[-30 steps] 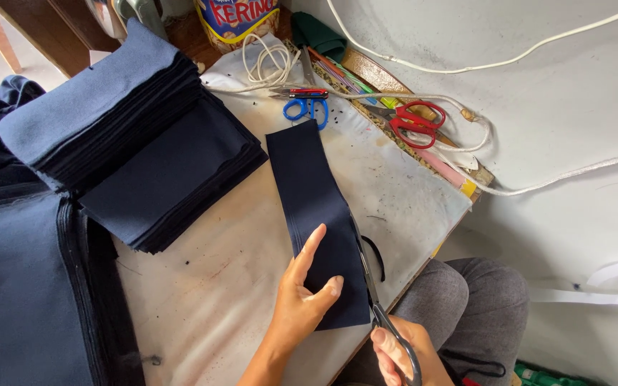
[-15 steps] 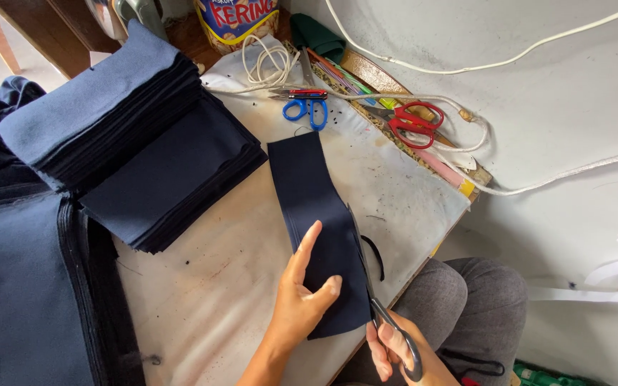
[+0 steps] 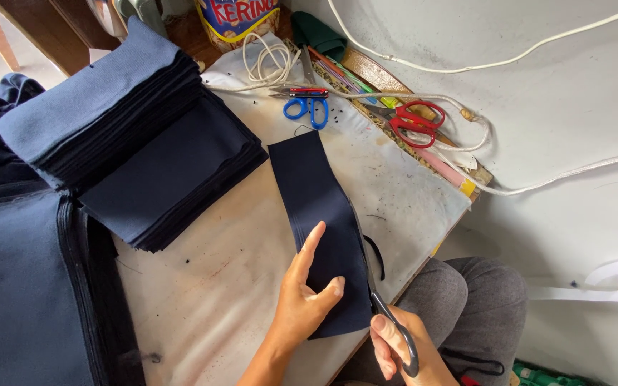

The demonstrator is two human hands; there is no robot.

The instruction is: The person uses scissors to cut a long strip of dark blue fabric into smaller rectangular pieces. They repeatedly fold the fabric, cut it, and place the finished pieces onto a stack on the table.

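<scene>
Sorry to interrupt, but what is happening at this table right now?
A person is trimming a dark navy fabric piece on the worn table. The left hand presses the cloth flat, while the right hand works grey-handled scissors along its right edge. A tall stack of cut navy pieces sits to the left; blue scissors and red scissors lie unused.

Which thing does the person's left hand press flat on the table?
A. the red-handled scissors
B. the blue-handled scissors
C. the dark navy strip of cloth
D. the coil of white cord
C: the left hand lies spread on the dark navy strip of cloth, while the right hand works a pair of scissors along the strip's right edge.
</scene>
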